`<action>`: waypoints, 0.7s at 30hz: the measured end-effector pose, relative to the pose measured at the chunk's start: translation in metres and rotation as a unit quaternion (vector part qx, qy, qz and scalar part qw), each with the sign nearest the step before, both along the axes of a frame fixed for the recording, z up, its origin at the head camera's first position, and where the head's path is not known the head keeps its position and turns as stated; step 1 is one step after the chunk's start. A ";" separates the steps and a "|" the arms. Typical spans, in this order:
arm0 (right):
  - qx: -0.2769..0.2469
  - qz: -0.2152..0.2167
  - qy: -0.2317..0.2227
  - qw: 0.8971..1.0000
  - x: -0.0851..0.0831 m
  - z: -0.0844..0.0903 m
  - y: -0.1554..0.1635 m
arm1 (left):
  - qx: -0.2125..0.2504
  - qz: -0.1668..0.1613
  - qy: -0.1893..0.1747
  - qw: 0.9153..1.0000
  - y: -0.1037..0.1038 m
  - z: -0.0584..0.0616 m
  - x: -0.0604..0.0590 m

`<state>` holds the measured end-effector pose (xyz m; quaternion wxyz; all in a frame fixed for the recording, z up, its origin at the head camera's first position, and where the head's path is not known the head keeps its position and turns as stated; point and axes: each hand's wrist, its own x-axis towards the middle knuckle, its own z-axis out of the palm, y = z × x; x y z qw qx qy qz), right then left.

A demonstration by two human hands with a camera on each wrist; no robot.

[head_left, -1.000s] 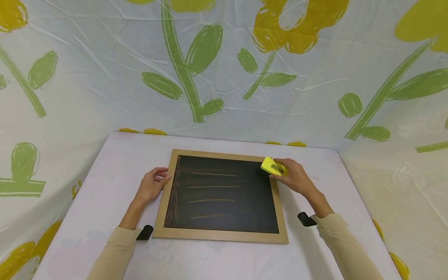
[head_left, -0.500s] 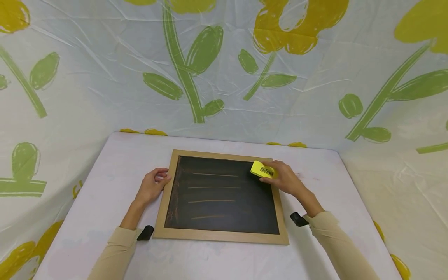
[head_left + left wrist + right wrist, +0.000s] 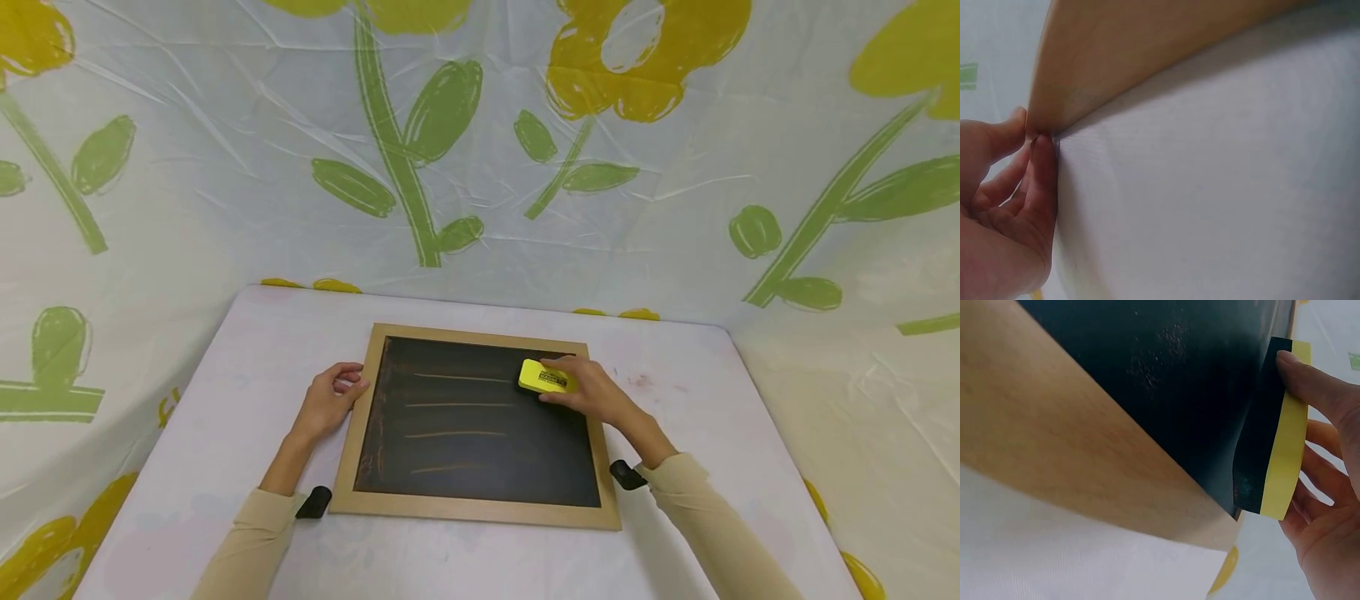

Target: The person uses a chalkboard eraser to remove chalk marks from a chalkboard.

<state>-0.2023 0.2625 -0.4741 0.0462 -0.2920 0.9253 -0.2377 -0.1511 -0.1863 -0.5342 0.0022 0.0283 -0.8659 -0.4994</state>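
Note:
A wood-framed chalkboard (image 3: 472,462) lies flat on the white table (image 3: 225,467), with several faint chalk lines (image 3: 459,405) across it. My right hand (image 3: 592,392) grips a yellow eraser (image 3: 546,377) and holds it on the board's upper right area. In the right wrist view the eraser (image 3: 1275,434) has a dark felt underside against the black surface (image 3: 1166,369). My left hand (image 3: 330,400) rests at the board's left frame edge, thumb and fingers (image 3: 1035,175) touching the wooden frame (image 3: 1147,44).
A sheet printed with green stems and yellow flowers (image 3: 420,142) hangs behind and drapes both sides of the table. Black wrist camera mounts (image 3: 313,501) sit by each sleeve. Bare tabletop lies left, right and in front of the board.
My right hand slid the eraser leftward and slightly down, from the board's upper right frame corner onto the black surface. My left hand stayed put.

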 end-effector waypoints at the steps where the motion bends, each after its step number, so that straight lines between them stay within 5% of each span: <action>1: 0.004 0.002 -0.003 1.000 0.000 0.000 -0.001 | 0.001 -0.001 0.000 1.000 0.000 0.000 0.000; 21: 0.035 -0.010 -0.017 0.999 0.000 0.001 -0.015 | -0.004 -0.004 0.001 1.000 -0.001 0.000 0.000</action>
